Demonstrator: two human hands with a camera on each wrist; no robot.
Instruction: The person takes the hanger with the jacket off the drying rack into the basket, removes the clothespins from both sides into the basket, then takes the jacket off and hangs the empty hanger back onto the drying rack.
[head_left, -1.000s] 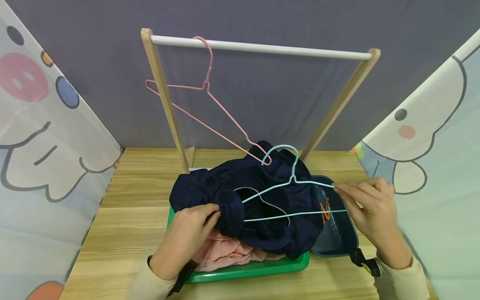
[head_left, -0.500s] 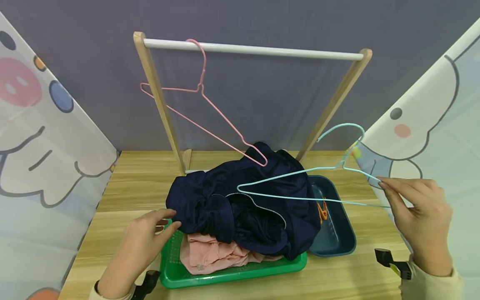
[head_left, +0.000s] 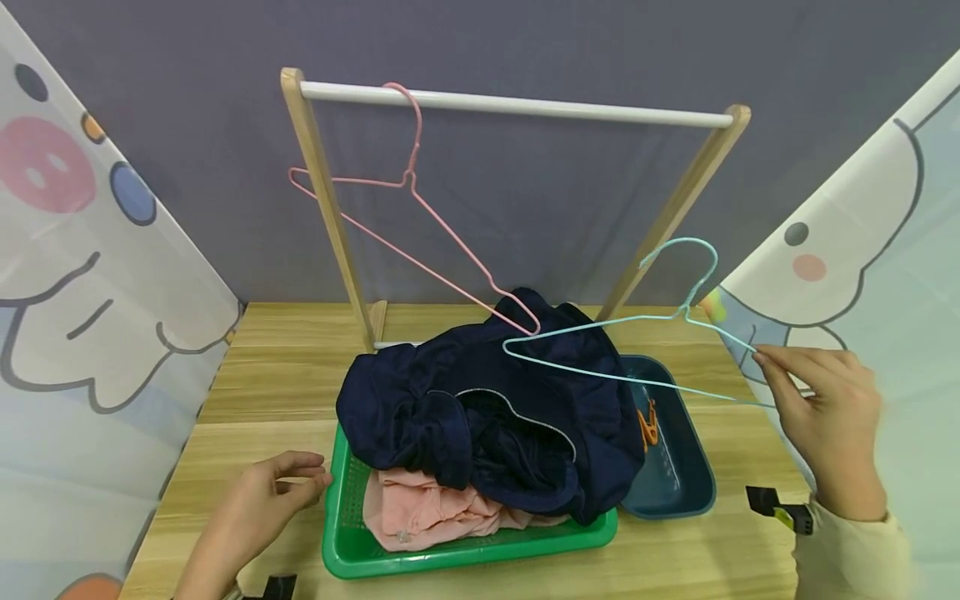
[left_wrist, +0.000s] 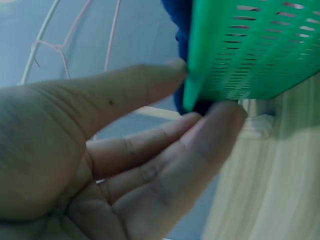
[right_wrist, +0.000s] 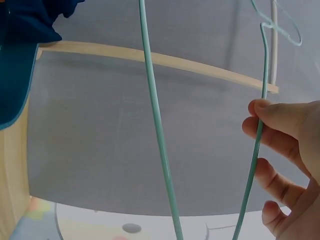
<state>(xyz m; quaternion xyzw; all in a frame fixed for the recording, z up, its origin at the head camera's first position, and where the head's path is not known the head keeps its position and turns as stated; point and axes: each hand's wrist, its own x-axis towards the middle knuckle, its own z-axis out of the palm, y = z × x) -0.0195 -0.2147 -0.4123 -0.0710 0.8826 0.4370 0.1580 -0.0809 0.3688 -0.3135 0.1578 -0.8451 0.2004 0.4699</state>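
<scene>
- Right hand [head_left: 832, 417] is pinching bare aqua hanger [head_left: 686, 309].
- Left hand [head_left: 262, 500] is hovering relaxed, holding nothing, at green basket [head_left: 480, 554]'s 9 o'clock.
- Navy garment [head_left: 543, 371] is lying unhung.

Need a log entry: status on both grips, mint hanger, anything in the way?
Right grip pinching mint hanger. Left grip at green basket edge, contact unclear. Mint hanger bare. Pink hanger corner lines up with it in head view; possible snag.

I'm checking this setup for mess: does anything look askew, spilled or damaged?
The navy garment looks untidy: it lies bunched up and bulges past the rim of the green basket, toward the blue bin. The teal hanger in the right hand shows no visible damage, and I see nothing spilled.
</scene>
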